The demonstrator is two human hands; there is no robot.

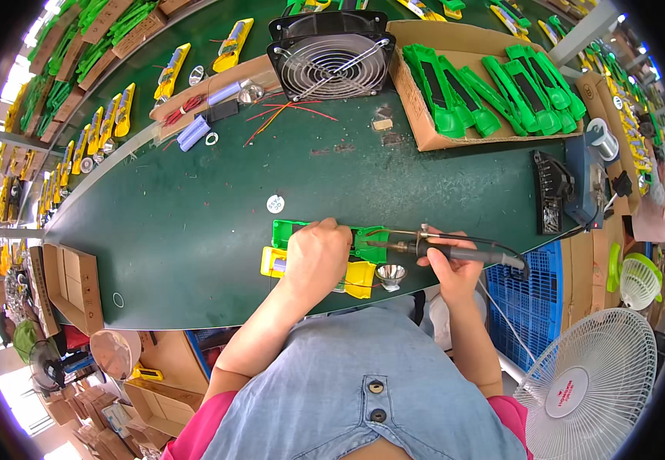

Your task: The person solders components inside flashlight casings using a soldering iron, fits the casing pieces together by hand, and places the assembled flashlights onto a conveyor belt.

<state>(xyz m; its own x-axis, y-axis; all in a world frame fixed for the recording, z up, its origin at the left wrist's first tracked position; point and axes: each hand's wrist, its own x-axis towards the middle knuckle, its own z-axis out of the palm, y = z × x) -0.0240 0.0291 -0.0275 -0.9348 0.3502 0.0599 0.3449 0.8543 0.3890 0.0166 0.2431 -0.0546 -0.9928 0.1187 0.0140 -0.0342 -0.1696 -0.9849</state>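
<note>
My right hand [459, 264] is closed around a soldering iron [466, 253], whose tip points left at the open green plastic housing [371, 244]. Over the middle of that housing my left hand [318, 249] is closed, its fingers bent down on it; the fingertips and whatever they pinch are hidden. A yellow housing half [359, 280] lies just below the green one, partly under my left hand and wrist. Beside its right end sits a small silver reflector cup [390, 276]. Thin wires run near the iron's tip.
A cardboard box of green housings [443, 138] stands back right, beside a black fan [332, 65]. Purple battery cells [193, 133] and red wires [271, 119] lie back left. A solder spool [601, 139] and soldering station [581, 184] occupy the right edge. A round white sticker [275, 204] lies mid-table.
</note>
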